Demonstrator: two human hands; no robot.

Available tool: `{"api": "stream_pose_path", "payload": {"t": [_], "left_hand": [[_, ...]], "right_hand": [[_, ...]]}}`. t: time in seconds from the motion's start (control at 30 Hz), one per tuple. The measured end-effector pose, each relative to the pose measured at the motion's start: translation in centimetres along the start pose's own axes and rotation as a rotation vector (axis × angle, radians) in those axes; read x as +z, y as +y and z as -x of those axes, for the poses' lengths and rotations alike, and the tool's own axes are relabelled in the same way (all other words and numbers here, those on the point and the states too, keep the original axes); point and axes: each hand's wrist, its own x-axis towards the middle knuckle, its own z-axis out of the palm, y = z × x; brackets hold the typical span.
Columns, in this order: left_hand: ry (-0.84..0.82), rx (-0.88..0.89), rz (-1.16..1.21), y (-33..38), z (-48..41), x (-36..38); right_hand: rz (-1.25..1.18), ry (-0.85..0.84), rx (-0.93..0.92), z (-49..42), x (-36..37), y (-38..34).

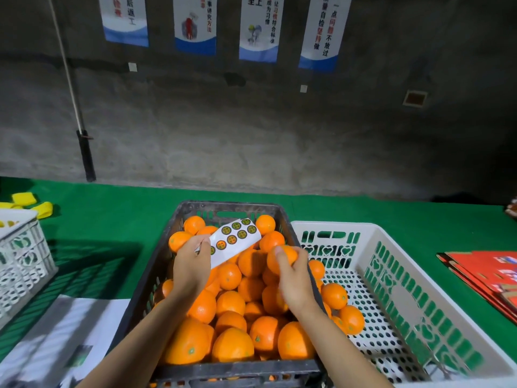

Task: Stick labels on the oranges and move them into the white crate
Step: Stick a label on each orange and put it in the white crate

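One head view shows everything. Dozens of oranges fill a black crate on the green bench, and a few more lie along the left wall of the white crate just beside it on the right. The left hand hovers over the black crate, its fingers pinched on the near end of a sheet of labels, which bends up and away. The right hand is curled round one orange, held above the pile close to the sheet. No label shows on the side of it facing the camera.

The fruit looks firm, round and fairly heavy. Its smooth peel could slip, so wrapping the fingers round its middle suits it. The sheet is thin and floppy, and each label probably needs peeling from its edge. Red cartons lie at the far right, and another pale crate stands at the left.
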Motion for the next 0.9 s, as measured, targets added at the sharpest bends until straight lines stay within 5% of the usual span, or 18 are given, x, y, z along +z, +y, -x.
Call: {"api": "stream_pose_path", "payload": {"t": [0.07, 0.2, 0.3, 0.63, 0.9], "left_hand": [[-0.014, -0.008, 0.000, -0.2, 0.0, 0.0], [-0.030, -0.001, 0.022, -0.1, 0.2, 0.0], [-0.030, 0.000, 0.034, 0.0, 0.2, -0.1], [-0.045, 0.003, 0.015, 0.2, 0.4, 0.0], [-0.066, 0.025, 0.012, 0.5, 0.4, -0.1]], "right_hand": [[-0.261, 0.081, 0.138, -0.4, -0.3, -0.4], [-0.872, -0.045, 0.454, -0.8, -1.1, -1.3], [-1.172, -0.104, 0.501, -1.1, -2.0, -1.3], [-1.625, -0.113, 0.409, -2.0, -1.4, -1.5], [-1.683, -0.036, 0.369, -2.6, -1.5, -0.3]]}}
